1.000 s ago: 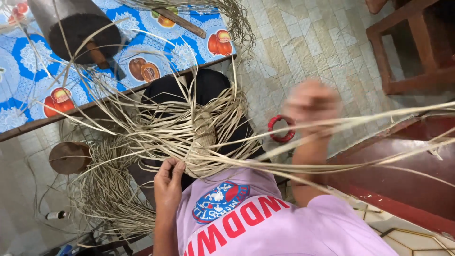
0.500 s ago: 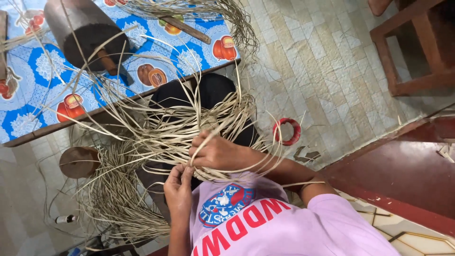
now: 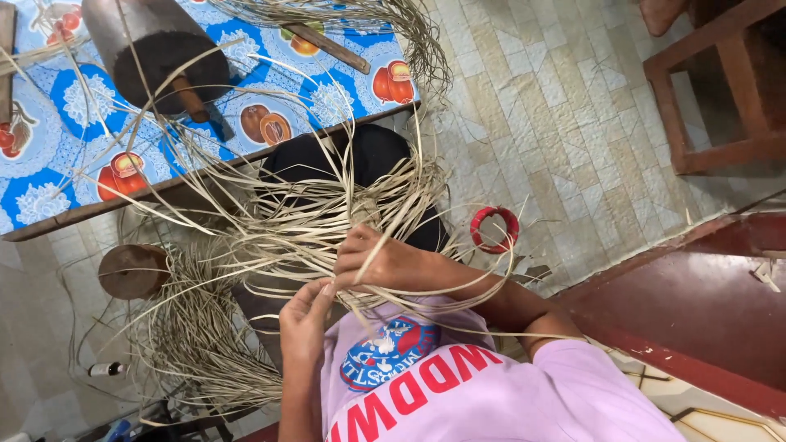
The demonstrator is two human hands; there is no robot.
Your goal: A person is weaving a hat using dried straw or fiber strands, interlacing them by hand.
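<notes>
Dry matt straw strips (image 3: 327,229); glossy plastic tablecloth (image 3: 344,90); wooden chair (image 3: 720,90).

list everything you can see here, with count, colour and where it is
straw strands: many, pale tan, tangled over the lap, trailing to the floor
red ring: one, on the tiled floor right of the lap
tablecloth: one, blue with fruit print, on the table, top left
wooden mould: one, dark brown, on the table
round wooden piece: one, brown, on the floor, left
wooden chair: one, reddish brown, top right
left hand: fingers pinching strands
right hand: gripping strands
</notes>
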